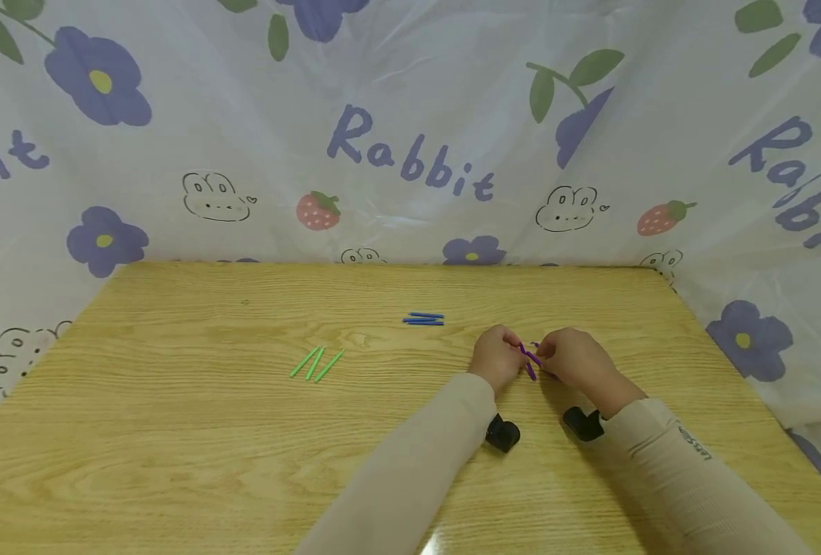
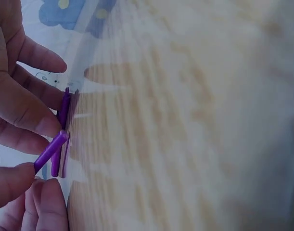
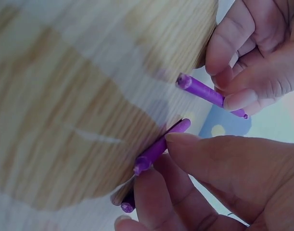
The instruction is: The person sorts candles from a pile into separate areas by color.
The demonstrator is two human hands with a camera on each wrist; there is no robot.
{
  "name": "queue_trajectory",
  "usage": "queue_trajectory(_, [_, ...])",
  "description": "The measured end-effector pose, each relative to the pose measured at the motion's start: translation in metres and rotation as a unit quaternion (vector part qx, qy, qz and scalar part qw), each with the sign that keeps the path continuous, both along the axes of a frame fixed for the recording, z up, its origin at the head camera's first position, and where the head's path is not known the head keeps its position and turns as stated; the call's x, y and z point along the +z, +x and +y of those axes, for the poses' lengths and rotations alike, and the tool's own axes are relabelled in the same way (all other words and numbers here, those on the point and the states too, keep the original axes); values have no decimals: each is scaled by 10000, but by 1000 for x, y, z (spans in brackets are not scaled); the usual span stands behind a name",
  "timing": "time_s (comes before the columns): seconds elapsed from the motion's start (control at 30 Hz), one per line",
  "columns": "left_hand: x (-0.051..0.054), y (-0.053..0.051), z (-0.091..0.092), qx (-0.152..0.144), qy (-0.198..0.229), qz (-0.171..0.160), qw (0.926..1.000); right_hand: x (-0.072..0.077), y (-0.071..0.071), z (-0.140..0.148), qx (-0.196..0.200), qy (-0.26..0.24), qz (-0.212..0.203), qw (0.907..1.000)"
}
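Observation:
My left hand point(image 1: 496, 358) pinches a slim purple stick between thumb and fingers. In the right wrist view that raised purple stick point(image 3: 202, 91) slants, with a small nub at one end. Beside it, my right hand point(image 1: 580, 366) pinches a second purple stick point(image 3: 161, 147) close to the tabletop. Below the right fingertips, a third purple stick point(image 3: 128, 206) is mostly hidden. The left wrist view shows the left hand's stick point(image 2: 51, 151) in front of another purple stick at the table surface. In the head view the two held sticks nearly cross.
Several blue sticks point(image 1: 424, 323) lie together farther back on the wooden table point(image 1: 174, 432). Three green sticks point(image 1: 315, 364) lie spread toward the left. Black wrist cameras point(image 1: 503, 434) hang below both sleeves. A patterned cloth point(image 1: 410, 92) hangs behind the table and along its sides.

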State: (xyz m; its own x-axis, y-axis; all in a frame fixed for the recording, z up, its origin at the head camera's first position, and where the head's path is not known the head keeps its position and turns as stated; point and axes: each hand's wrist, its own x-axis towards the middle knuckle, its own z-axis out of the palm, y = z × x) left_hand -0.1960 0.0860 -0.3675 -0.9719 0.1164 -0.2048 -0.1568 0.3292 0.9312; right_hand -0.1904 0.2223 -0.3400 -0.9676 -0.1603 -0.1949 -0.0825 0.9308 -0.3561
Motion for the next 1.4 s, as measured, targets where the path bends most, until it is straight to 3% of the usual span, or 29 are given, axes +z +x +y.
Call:
queue_trajectory(0.33, [-1,-6,2,-339,-742,219,9964,3,0,2,-25,29,-72,10000])
queue_trajectory(0.47, [1,-8,2,-448,-1213,446,9906,3,0,2,-39,34,-91,9999])
queue_trajectory(0.8, [6,-12,0,-915,-1935,624,9748,3,1,1,-41,37,-183,9998])
queue_trajectory(1.07, [8,-12,-1,-995,-2024,549,9727,3,1,1,-18,0,-202,9998])
queue_trajectory(1.4, [9,-9,-12,-938,-1476,393,9838,3,3,1,17,80,-99,9999])
